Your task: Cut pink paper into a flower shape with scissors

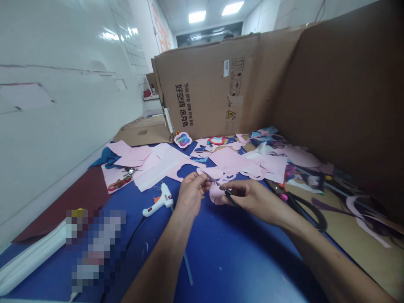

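Note:
My left hand [190,192] pinches a small pink paper cut-out [216,194] above the blue table surface [227,248]. Its fingers are closed on the paper's upper edge. My right hand [249,198] grips small dark-handled scissors [224,190], whose blades reach into the pink piece between the two hands. Both forearms come in from the bottom of the view.
A white hot glue gun [158,200] lies left of my left hand. Pink paper sheets and scraps [164,166] cover the table behind. Large black scissors [299,204] lie to the right. Brown cardboard walls [221,88] stand at the back and right; a white wall [57,105] runs along the left.

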Motion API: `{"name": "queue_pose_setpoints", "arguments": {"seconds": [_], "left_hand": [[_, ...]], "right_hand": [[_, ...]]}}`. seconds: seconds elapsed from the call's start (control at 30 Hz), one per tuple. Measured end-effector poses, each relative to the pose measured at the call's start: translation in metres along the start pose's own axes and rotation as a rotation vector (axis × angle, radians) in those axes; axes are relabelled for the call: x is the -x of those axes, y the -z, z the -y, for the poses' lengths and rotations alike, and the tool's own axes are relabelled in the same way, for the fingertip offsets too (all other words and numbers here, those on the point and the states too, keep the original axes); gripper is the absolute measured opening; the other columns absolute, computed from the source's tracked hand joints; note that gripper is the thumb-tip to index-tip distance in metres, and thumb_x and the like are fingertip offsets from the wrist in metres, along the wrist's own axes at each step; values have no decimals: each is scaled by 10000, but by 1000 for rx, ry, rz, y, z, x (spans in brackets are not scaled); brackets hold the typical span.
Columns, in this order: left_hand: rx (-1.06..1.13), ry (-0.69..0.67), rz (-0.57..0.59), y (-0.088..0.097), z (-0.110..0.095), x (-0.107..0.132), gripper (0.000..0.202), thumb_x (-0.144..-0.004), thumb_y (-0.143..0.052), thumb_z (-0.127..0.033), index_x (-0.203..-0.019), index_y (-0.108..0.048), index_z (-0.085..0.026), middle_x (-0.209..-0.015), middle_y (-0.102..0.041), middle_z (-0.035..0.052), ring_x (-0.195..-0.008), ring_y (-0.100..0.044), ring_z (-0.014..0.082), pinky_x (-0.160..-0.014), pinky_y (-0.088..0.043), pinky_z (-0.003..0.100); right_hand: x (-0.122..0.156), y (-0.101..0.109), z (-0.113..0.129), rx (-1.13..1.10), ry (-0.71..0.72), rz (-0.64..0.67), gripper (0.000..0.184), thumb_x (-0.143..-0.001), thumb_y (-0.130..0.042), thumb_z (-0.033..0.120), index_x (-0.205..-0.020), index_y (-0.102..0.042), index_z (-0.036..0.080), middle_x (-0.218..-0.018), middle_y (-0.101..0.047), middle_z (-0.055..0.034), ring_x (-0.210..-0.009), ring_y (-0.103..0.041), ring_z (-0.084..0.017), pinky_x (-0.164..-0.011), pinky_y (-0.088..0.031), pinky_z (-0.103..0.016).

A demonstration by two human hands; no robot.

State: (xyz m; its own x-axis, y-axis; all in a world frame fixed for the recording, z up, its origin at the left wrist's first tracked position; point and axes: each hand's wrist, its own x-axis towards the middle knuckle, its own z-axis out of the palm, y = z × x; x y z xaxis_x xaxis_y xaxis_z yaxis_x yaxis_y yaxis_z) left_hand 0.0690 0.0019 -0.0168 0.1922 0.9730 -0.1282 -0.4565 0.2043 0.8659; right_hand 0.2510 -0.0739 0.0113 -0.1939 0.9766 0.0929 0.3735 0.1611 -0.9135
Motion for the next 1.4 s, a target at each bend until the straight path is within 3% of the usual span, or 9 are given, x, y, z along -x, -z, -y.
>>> {"name": "queue_pose_setpoints", "arguments": {"seconds": [0.2,0.57,0.9,1.4], "left_hand": [[-5,27,53,-2,1,3,274,-643,-870,-295,-801,-707,-141,-712,-700,48,-652,-622,129,-646,-476,251],[-15,3,54,-2,2,3,226,-638,-846,-269,-762,-709,-140,-700,-682,41,-658,-609,125,-673,-477,258],[-10,-5,44,-2,3,2,244,-631,-860,-281,-770,-715,-141,-716,-692,47,-660,-606,127,-662,-468,258],[-21,-2,48,-1,2,2,229,-651,-853,-289,-755,-712,-141,-718,-697,56,-663,-618,131,-665,-478,260]], "right_hand": [[1,-1,-2,59,-6,-27,214,-846,-694,357,-934,-816,205,-748,-712,5,-710,-632,-194,-657,-458,-278],[6,-2,4,242,41,-112,287,-824,-631,225,-1045,-813,250,-814,-758,-2,-758,-651,-206,-669,-448,-265],[3,-4,3,121,40,-65,294,-827,-657,228,-1069,-822,253,-739,-749,0,-761,-680,-238,-688,-488,-295],[1,-7,-4,114,29,-79,229,-830,-680,247,-1010,-821,221,-746,-747,-3,-811,-693,-247,-722,-515,-305]]}}
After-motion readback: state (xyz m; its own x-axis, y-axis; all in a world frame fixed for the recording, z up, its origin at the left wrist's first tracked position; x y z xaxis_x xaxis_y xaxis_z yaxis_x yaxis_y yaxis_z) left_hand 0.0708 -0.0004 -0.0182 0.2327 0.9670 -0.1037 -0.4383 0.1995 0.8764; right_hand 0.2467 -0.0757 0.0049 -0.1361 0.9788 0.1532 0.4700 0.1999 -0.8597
